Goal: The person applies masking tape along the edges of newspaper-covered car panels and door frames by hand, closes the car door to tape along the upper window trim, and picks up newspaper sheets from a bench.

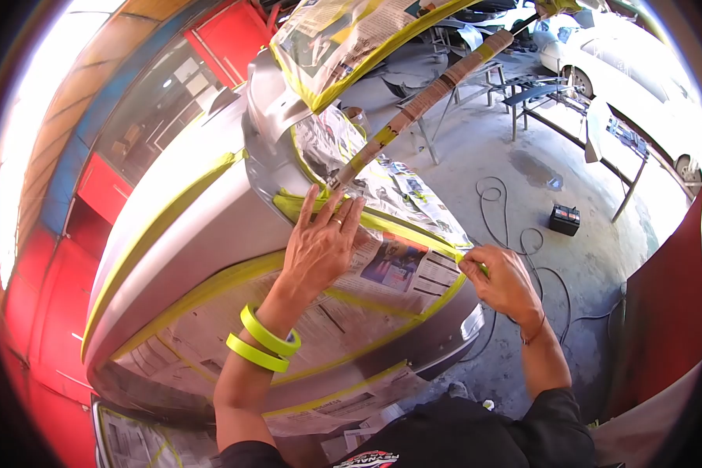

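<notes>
My left hand (320, 242) lies flat with its fingers stretched out, over the edge of a car body panel. Its fingertips touch the yellow-green masking tape (290, 204) there, near the foot of a paper-wrapped strut (425, 101). Two rolls of the same tape (267, 331) hang around my left forearm like bracelets. My right hand (507, 285) is closed in a pinch at the right corner of the panel, on a piece of masking tape. Between my hands, a taped edge runs along newspaper (390, 265) covering the car's rear.
A raised, newspaper-covered hatch (343, 47) hangs above. On the concrete floor lie a black car battery (564, 220) and a looping dark hose (532, 242). Metal stands (538, 93) with parts and a white car (616, 58) are behind. Red panels flank both sides.
</notes>
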### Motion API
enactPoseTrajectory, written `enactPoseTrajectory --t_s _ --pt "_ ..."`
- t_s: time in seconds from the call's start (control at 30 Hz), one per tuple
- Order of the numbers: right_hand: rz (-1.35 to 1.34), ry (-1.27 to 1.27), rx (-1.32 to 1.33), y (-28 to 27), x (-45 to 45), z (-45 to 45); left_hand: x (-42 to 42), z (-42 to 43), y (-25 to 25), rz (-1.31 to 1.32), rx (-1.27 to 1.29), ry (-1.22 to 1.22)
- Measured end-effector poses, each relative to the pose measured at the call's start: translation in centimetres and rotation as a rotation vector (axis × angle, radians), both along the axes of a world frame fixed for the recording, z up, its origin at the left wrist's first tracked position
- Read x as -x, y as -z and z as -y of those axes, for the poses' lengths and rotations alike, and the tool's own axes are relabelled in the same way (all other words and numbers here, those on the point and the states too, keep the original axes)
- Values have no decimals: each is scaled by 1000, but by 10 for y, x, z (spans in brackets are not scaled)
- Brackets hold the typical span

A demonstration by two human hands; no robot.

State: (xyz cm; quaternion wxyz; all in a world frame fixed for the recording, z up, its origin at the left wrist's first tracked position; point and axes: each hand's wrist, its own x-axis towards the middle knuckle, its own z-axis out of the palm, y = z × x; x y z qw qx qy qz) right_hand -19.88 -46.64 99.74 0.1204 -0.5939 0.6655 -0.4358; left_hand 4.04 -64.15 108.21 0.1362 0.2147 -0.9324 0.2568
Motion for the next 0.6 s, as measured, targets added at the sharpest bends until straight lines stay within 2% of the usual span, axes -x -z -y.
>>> enactPoseTrajectory --t_s 0.07,0.2,0.23,0.3,0.33,0.5,0.6 --pt "50 -6 -3 8 -3 -8 5 -4 1 15 99 10" --pt "165 60 -5 16 -3 -27 19 -9 0 35 1 -158" --pt "162 61 -8 17 -1 -32 16 -11 2 32 -2 -157" --pt "205 95 -39 21 1 -43 7 -10 15 -71 175 -34" --pt "202 97 -49 23 1 -48 3 -11 27 2 173 -18" --pt "263 137 -145 30 -1 -59 1 -20 37 -48 43 -129" --pt "336 166 -77 60 8 -67 -20 -30 26 -183 -21 -20"
